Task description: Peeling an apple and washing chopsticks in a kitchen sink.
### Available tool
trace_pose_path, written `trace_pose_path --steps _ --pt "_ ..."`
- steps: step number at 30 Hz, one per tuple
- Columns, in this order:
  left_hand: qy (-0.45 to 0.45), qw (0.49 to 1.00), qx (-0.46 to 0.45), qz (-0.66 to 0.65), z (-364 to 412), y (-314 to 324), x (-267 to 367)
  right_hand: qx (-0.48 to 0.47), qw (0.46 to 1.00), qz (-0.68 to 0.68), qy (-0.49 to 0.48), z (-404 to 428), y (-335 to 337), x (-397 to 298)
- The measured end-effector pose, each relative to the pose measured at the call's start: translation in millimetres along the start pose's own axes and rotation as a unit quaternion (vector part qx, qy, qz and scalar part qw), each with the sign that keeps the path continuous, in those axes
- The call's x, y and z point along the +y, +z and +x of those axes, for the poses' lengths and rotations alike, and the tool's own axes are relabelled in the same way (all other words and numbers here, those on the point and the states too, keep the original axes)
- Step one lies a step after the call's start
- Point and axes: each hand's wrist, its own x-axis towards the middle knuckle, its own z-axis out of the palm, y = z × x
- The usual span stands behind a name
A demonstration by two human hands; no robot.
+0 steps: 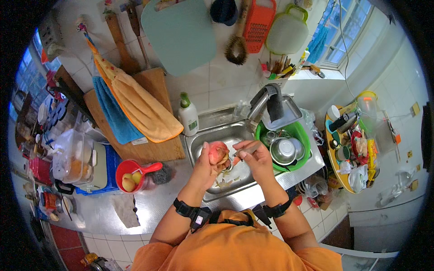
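Observation:
Over a stainless steel sink, my left hand holds a round, red-skinned fruit or vegetable, with pale yellowish flesh showing at its lower right. My right hand is just to the right, its fingers closed on a small blade-like tool; its exact kind is unclear. A gap shows between the tool and the red piece. Strips of peel lie on the sink's bottom below my hands. Left of the sink, a red plastic dipper holds several peeled yellowish pieces.
A green basin with metal bowls stands right of the sink, near a faucet draped with a dark cloth. A white pump bottle and a wooden cutting board stand behind left. Scouring pads lie beside the dipper.

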Motion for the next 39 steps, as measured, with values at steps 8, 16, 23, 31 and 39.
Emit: trace_pose_path --steps 8,16,23,31,39 --pt "-0.040 0.999 0.016 -0.027 -2.1 7.7 5.5 0.010 0.988 -0.147 -0.056 -2.4 -0.2 7.6" --pt "-0.082 0.985 -0.110 0.106 -7.3 0.7 6.4 0.104 0.976 -0.180 -0.061 5.4 -14.6 23.9" --pt "-0.048 0.964 -0.119 0.233 -10.2 3.6 2.5 0.096 0.839 -0.491 -0.212 10.3 -15.7 16.1" --pt "-0.035 0.995 -0.077 0.056 -8.6 -12.3 0.3 0.118 0.988 -0.096 0.008 -1.2 -4.5 6.2" --pt "0.028 0.997 -0.010 0.076 -4.3 -1.9 -10.1 0.087 0.992 -0.090 0.023 -12.6 35.1 8.7"
